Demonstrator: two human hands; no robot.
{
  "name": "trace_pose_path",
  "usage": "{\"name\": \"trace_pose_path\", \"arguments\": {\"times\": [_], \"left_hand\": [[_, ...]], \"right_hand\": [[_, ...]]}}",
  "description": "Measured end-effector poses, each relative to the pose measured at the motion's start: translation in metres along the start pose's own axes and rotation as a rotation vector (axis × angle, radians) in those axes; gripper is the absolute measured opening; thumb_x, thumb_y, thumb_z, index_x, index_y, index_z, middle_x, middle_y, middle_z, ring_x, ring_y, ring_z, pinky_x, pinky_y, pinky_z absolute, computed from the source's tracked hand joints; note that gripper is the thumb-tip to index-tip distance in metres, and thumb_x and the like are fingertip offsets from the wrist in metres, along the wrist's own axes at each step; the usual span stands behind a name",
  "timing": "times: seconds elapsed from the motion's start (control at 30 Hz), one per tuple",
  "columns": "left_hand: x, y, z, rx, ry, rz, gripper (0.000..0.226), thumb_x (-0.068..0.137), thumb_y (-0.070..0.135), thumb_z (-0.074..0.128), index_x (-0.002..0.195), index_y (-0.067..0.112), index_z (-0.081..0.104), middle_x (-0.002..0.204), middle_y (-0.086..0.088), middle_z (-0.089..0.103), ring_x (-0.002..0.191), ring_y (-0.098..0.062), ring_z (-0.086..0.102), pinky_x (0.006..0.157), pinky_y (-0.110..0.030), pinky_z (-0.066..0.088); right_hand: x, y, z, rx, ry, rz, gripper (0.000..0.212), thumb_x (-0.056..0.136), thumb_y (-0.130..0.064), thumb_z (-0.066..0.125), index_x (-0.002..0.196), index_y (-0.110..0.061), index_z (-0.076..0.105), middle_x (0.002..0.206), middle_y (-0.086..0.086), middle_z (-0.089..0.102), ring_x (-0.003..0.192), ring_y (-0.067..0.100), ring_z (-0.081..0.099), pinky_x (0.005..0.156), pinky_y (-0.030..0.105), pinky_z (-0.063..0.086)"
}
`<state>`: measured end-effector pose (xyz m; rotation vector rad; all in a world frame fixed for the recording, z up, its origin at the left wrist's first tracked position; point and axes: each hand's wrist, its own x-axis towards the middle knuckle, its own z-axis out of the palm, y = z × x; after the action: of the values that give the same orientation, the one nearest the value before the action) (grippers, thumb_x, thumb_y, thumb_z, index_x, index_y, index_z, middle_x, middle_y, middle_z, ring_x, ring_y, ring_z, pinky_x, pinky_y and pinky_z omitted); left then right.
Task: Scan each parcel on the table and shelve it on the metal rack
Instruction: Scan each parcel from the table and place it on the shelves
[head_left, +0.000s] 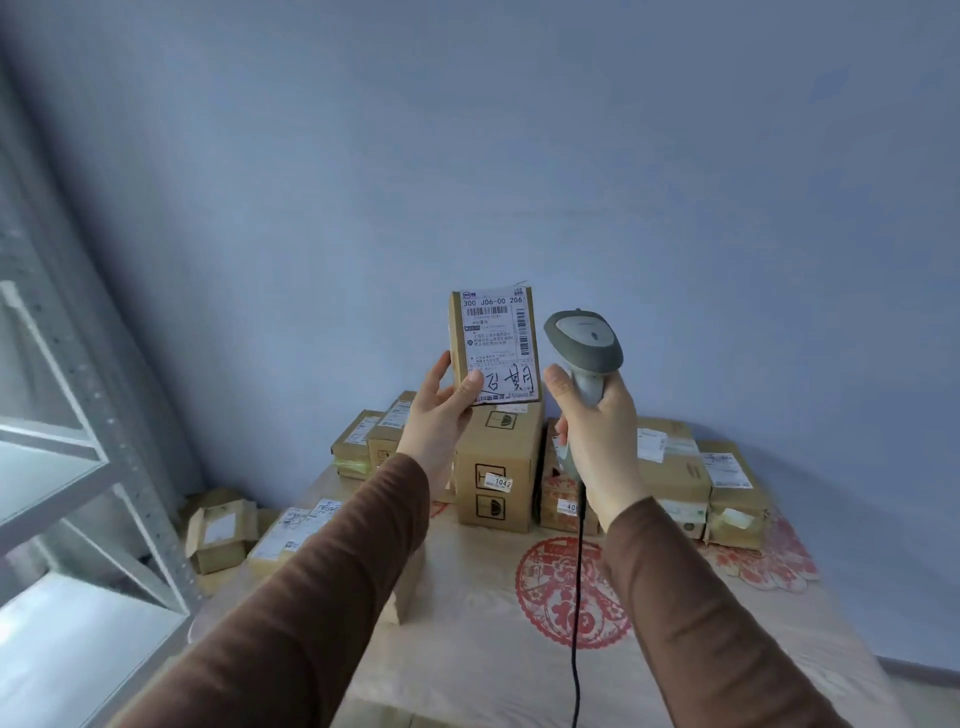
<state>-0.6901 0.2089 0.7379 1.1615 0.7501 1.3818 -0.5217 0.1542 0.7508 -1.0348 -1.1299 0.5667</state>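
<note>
One parcel (493, 345) is held upright above the bench (483, 649), left hand (441, 410) pinching its lower corner; right hand (597, 431) wraps the scanner (584, 340) beside it. Risks: thumb covering the label (498, 332), a misread, or the parcel slipping from a shallow grip.

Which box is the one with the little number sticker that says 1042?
Look at the table with the red paper-cut pattern. In the middle of the row of parcels at its back stands a tall cardboard box, under the raised small parcel. It stands higher than its neighbours and bears printed umbrella marks.
</note>
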Motion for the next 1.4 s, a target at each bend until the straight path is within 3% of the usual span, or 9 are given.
{"name": "trace_pose_path", "arguments": {"times": [0.1,0.37,0.5,0.73,0.9,1.0,1.13,1.27,1.4], "left_hand": [[-0.015,0.038,-0.04,0.034,0.076,0.032,0.072,0.088,0.038,0.075,0.151,0.029,0.042,0.118,0.0,0.079,0.11,-0.012,0.074,0.091,-0.024,0.056],[-0.08,0.16,-0.168,0.129,0.283,0.132,0.059,0.097,0.039,0.069,0.149,0.035,0.042,0.111,0.003,0.077,0.1,-0.012,0.068,0.108,-0.031,0.045],[-0.125,0.23,-0.241,0.169,0.342,0.202,0.06,0.099,0.037,0.067,0.153,0.031,0.041,0.128,-0.005,0.073,0.112,-0.02,0.069,0.114,-0.036,0.044],[-0.194,0.339,-0.34,0.257,0.482,0.286,0.05,0.1,0.04,0.063,0.144,0.035,0.04,0.128,-0.007,0.072,0.12,-0.027,0.069,0.104,-0.031,0.052],[-0.217,0.391,-0.402,0.294,0.576,0.307,0.063,0.1,0.042,0.064,0.154,0.032,0.034,0.121,-0.006,0.073,0.104,-0.022,0.069,0.099,-0.03,0.053],[-0.221,0.413,-0.439,0.304,0.614,0.312,0.07,0.098,0.042,0.066,0.159,0.031,0.031,0.126,-0.007,0.072,0.113,-0.026,0.07,0.11,-0.037,0.052],[-0.216,0.435,-0.486,0.308,0.627,0.316,0.067,0.099,0.038,0.067,0.158,0.029,0.037,0.12,-0.003,0.073,0.104,-0.023,0.071,0.096,-0.03,0.057],[-0.206,0.458,-0.527,0.366,0.657,0.314,0.046,0.103,0.032,0.062,0.148,0.024,0.052,0.113,0.002,0.073,0.093,-0.017,0.068,0.083,-0.024,0.054],[-0.202,0.491,-0.568,0.409,0.715,0.307,0.039,0.104,0.028,0.06,0.141,0.017,0.059,0.099,0.003,0.072,0.091,-0.018,0.063,0.084,-0.025,0.051]], "right_hand": [[0.003,-0.014,0.047,0.059,-0.068,-0.01,0.033,0.092,-0.041,0.076,0.111,-0.018,0.062,0.076,-0.014,0.064,0.069,0.015,0.059,0.074,0.04,0.05],[-0.035,-0.093,0.207,0.192,-0.305,-0.034,0.027,0.088,-0.035,0.081,0.102,-0.024,0.061,0.083,-0.005,0.07,0.052,0.003,0.061,0.05,0.021,0.053],[-0.075,-0.145,0.293,0.229,-0.409,-0.063,0.024,0.091,-0.028,0.079,0.101,-0.015,0.061,0.075,-0.002,0.067,0.047,0.008,0.055,0.048,0.021,0.049],[-0.133,-0.223,0.427,0.333,-0.556,-0.102,0.017,0.094,-0.022,0.075,0.102,-0.018,0.06,0.073,-0.012,0.072,0.046,0.008,0.051,0.046,0.021,0.049],[-0.158,-0.259,0.507,0.406,-0.653,-0.105,0.022,0.095,-0.018,0.074,0.11,-0.01,0.06,0.084,0.004,0.074,0.048,0.012,0.05,0.05,0.027,0.049],[-0.164,-0.268,0.556,0.44,-0.704,-0.04,0.034,0.094,-0.018,0.074,0.117,0.0,0.06,0.087,0.013,0.071,0.05,0.014,0.049,0.055,0.032,0.047],[-0.163,-0.273,0.618,0.462,-0.751,-0.036,0.035,0.093,-0.023,0.076,0.118,-0.004,0.062,0.093,0.02,0.071,0.056,0.017,0.051,0.059,0.035,0.048],[-0.151,-0.28,0.68,0.464,-0.817,-0.077,0.03,0.09,-0.026,0.079,0.111,-0.009,0.066,0.074,0.0,0.072,0.053,0.012,0.058,0.052,0.028,0.049],[-0.146,-0.296,0.741,0.496,-0.944,-0.003,0.026,0.091,-0.021,0.078,0.114,-0.011,0.068,0.079,-0.006,0.079,0.059,0.009,0.07,0.046,0.02,0.048]]}}
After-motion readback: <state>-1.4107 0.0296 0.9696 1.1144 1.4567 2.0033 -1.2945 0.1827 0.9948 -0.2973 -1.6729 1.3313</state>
